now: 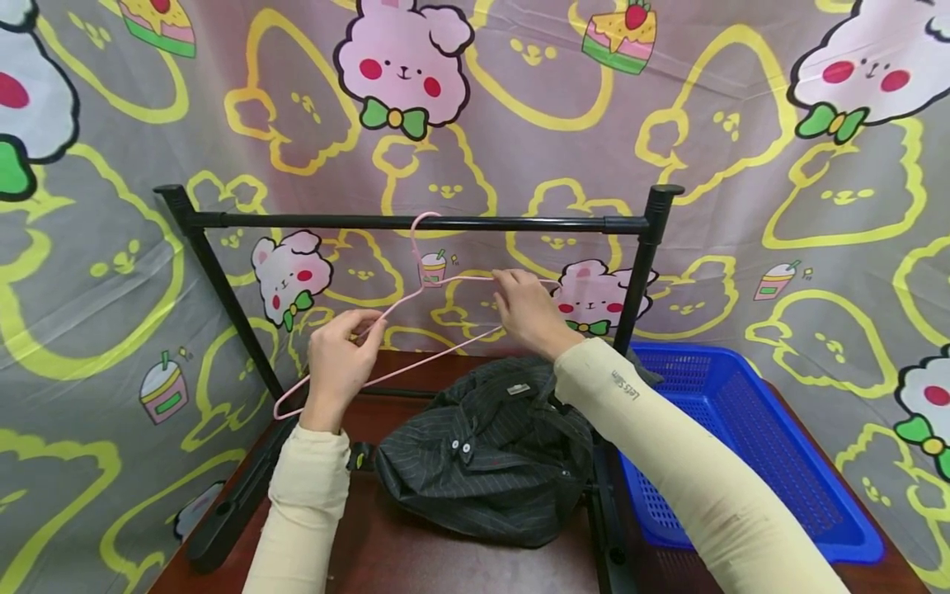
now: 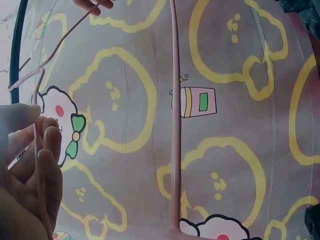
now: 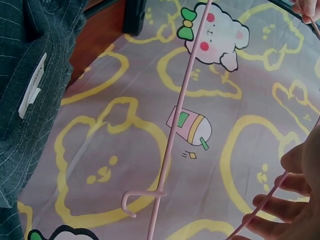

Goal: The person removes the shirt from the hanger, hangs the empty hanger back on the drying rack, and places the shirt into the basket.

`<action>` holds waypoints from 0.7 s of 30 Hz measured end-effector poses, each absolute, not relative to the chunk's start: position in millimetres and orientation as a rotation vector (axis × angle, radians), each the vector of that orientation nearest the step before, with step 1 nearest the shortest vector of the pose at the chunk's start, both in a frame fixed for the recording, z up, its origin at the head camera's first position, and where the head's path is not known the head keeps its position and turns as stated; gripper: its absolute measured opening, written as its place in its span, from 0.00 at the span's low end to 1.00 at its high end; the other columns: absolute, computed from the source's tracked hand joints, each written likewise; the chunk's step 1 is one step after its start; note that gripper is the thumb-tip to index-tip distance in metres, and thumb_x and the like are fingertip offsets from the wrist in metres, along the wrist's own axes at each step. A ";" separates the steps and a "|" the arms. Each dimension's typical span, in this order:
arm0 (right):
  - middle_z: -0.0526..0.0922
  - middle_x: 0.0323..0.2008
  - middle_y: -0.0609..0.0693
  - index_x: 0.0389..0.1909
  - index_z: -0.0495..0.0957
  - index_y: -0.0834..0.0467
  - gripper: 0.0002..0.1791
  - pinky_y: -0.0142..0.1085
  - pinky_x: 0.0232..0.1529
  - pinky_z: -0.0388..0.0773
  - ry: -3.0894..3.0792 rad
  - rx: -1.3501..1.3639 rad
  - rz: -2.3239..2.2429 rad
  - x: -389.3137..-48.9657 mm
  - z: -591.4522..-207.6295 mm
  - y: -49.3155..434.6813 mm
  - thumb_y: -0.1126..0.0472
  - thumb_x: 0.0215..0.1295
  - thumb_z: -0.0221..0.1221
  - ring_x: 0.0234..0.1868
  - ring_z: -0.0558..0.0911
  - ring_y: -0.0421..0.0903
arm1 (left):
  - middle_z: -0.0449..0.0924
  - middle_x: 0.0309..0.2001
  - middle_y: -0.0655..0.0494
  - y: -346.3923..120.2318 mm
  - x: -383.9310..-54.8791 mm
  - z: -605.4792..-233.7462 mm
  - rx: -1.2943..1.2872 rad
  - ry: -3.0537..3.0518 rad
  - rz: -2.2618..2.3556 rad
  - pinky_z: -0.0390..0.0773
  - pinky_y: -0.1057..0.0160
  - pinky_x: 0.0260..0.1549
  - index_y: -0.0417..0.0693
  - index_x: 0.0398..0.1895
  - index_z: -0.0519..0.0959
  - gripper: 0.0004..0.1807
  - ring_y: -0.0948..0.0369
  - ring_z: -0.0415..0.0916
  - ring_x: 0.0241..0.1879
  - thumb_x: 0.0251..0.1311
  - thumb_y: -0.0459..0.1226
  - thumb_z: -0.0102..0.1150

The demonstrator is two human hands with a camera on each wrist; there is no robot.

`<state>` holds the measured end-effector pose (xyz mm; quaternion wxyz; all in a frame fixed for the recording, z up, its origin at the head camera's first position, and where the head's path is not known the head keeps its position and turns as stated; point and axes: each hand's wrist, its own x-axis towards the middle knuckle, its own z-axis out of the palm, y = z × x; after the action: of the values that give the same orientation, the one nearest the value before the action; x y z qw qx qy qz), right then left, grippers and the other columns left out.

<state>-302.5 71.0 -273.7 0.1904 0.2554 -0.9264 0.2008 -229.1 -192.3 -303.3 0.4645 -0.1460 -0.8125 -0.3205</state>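
A pink clothes hanger hangs by its hook at the black rail, tilted with its left end lower. My left hand pinches its left shoulder between thumb and fingers; in the left wrist view the pink rod runs along the fingers of this hand. On the opposite shoulder my right hand holds the rod, and the right wrist view has its thumb against it. Below both hands lies a dark pinstriped garment, bunched up, with two white buttons and a label.
A black rack with a top rail and two uprights stands on the brown table. To the right sits a blue plastic basket, partly behind my right forearm. A cartoon-print curtain covers the back and sides.
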 end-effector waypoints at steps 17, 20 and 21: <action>0.56 0.69 0.60 0.72 0.51 0.63 0.31 0.46 0.68 0.50 -2.694 0.880 0.515 -297.4 -275.0 60.2 0.57 0.73 0.47 0.70 0.53 0.56 | 0.81 0.24 0.51 -206.4 -228.4 -300.8 -0.317 -1.973 -0.732 0.71 0.59 0.22 0.41 0.30 0.84 0.05 0.58 0.75 0.22 0.55 0.35 0.65; 0.55 0.70 0.60 0.72 0.51 0.61 0.32 0.47 0.67 0.50 -2.701 0.891 0.487 -297.2 -274.2 58.3 0.55 0.73 0.47 0.71 0.53 0.56 | 0.81 0.25 0.51 -209.0 -227.3 -300.0 -0.306 -1.973 -0.733 0.73 0.58 0.23 0.41 0.30 0.84 0.05 0.57 0.76 0.22 0.55 0.35 0.65; 0.55 0.70 0.59 0.72 0.51 0.61 0.32 0.47 0.67 0.50 -2.705 0.891 0.481 -297.2 -273.8 58.1 0.55 0.73 0.47 0.71 0.53 0.56 | 0.81 0.25 0.51 -209.5 -227.0 -300.0 -0.303 -1.975 -0.736 0.74 0.57 0.24 0.41 0.30 0.84 0.05 0.57 0.77 0.23 0.55 0.35 0.65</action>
<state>-297.2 58.1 -273.8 0.1261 0.3061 -0.9290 0.1652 -227.0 -209.5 -300.0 0.4850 -0.1246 -0.8111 -0.3022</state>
